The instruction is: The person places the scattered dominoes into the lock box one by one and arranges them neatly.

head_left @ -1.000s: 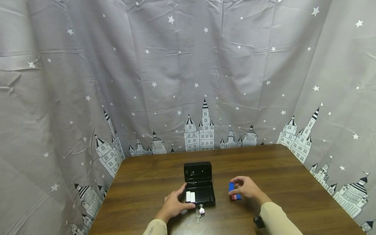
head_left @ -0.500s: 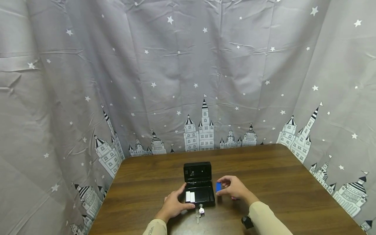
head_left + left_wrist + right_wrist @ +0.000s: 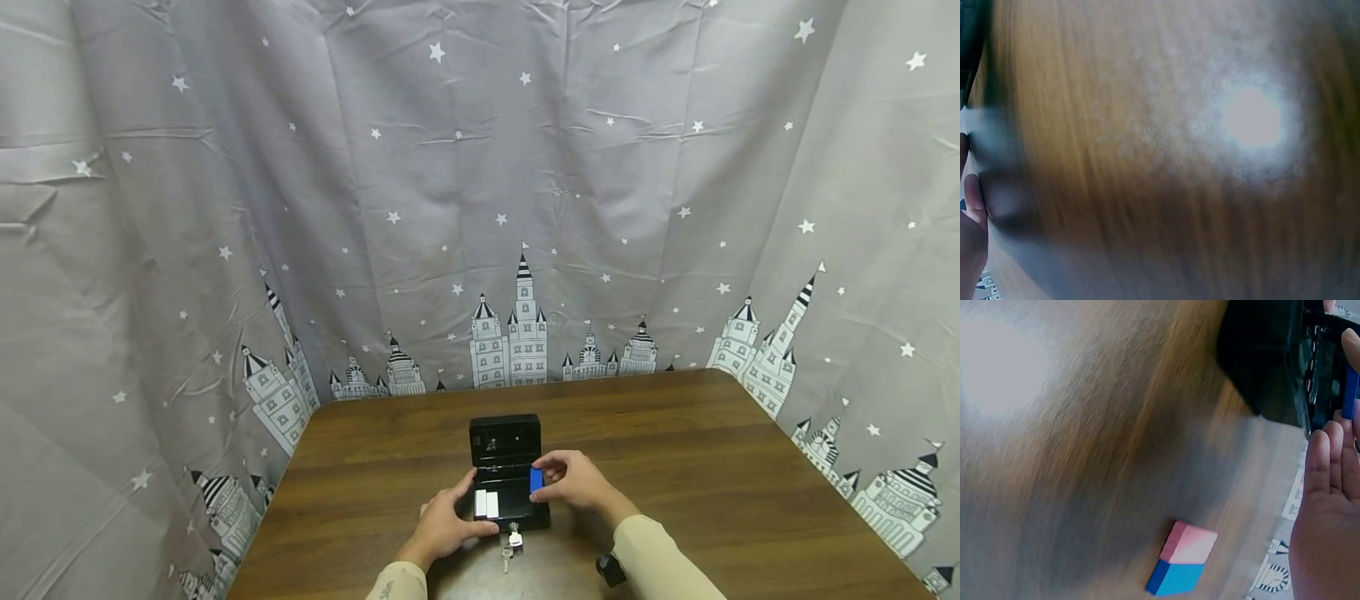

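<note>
A small black cash box [image 3: 513, 518] stands on the table with its lid [image 3: 506, 438] raised. My left hand [image 3: 442, 523] grips its left side, thumb at the front corner and fingers along the side. Two white blocks [image 3: 486, 503] lie side by side in the box's left part. Between thumb and fingers, my right hand [image 3: 581, 482] pinches a blue block [image 3: 536, 482] over the box's right part; whether it touches the bottom I cannot tell. In the right wrist view a pink and blue eraser [image 3: 1188, 550] lies on the table below the hand.
Keys [image 3: 510, 550] hang from the lock at the box's front. The brown wooden table [image 3: 375, 450] reaches back to a grey curtain [image 3: 420, 208] printed with stars and castles. A black device [image 3: 611, 570] sits at my right wrist.
My right hand has lifted the blue block off the table beside the pink and blue eraser and carried it left over the box. The left hand has stayed at the box.
</note>
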A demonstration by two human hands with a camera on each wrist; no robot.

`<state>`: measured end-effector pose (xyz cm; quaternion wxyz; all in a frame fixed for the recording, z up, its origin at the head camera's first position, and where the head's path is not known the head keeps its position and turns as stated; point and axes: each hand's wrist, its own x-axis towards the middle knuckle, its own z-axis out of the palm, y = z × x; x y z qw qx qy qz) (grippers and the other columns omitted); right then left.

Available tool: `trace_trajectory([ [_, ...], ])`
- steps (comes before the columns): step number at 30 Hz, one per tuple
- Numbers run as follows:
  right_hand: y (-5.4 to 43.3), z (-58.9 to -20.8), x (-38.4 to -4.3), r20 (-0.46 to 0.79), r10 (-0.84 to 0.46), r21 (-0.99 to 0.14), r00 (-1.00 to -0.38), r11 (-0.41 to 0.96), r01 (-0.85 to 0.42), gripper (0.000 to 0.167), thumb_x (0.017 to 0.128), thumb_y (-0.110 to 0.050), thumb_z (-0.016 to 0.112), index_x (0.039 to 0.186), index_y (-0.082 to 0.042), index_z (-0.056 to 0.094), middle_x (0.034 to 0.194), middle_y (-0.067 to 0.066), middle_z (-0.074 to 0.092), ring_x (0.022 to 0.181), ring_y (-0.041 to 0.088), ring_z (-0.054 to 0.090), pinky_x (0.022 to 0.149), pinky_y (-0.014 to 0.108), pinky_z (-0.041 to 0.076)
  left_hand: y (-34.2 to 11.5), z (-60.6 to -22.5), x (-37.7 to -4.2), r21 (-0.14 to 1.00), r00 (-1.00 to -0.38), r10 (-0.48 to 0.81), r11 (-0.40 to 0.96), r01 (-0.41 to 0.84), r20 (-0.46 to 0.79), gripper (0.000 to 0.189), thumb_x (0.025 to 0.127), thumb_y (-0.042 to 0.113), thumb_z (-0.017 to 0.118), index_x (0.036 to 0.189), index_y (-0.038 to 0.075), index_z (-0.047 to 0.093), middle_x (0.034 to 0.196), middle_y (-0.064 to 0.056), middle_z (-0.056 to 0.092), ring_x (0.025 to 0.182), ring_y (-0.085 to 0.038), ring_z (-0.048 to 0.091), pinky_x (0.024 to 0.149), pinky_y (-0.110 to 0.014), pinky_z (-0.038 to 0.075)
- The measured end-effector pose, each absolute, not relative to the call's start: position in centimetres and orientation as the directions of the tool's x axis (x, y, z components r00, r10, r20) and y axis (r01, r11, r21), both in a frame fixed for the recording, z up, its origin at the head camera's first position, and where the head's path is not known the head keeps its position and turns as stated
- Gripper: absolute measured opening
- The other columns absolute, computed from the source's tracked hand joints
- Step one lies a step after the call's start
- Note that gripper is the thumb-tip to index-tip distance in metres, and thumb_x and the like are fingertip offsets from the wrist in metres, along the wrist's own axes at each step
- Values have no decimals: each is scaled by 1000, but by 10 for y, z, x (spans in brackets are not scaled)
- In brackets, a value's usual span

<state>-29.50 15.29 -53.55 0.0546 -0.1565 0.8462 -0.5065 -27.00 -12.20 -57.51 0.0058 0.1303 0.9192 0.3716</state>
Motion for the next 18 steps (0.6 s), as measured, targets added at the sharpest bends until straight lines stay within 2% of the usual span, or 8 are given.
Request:
trace_trajectory([
  [7, 136, -535, -297, 97, -358, -844, -929, 464, -267, 41, 75, -13, 90, 112, -3, 73, 96, 1, 65, 88, 18, 60, 80, 35, 53, -123, -576, -269, 680, -966, 244, 696, 233, 81, 103, 70, 54, 88, 154, 15, 44, 141, -18, 57, 128, -42, 51, 100, -66, 29],
  [14, 115, -532, -296, 123, -383, -797, -915, 511, -321, 42, 77, -8, 88, 114, 0, 71, 106, 8, 67, 95, 26, 64, 88, 48, 53, -123, -573, -269, 682, -968, 241, 696, 225, 74, 102, 70, 53, 88, 154, 15, 44, 141, -18, 57, 128, -43, 51, 99, -67, 28],
  [18, 105, -534, -297, 107, -377, -784, -920, 537, -311, 42, 76, -8, 89, 113, 3, 71, 103, 11, 69, 92, 26, 65, 87, 49, 53, -122, -572, -268, 689, -967, 247, 689, 225, 69, 102, 71, 52, 88, 154, 15, 43, 142, -17, 56, 129, -43, 50, 99, -68, 28],
])
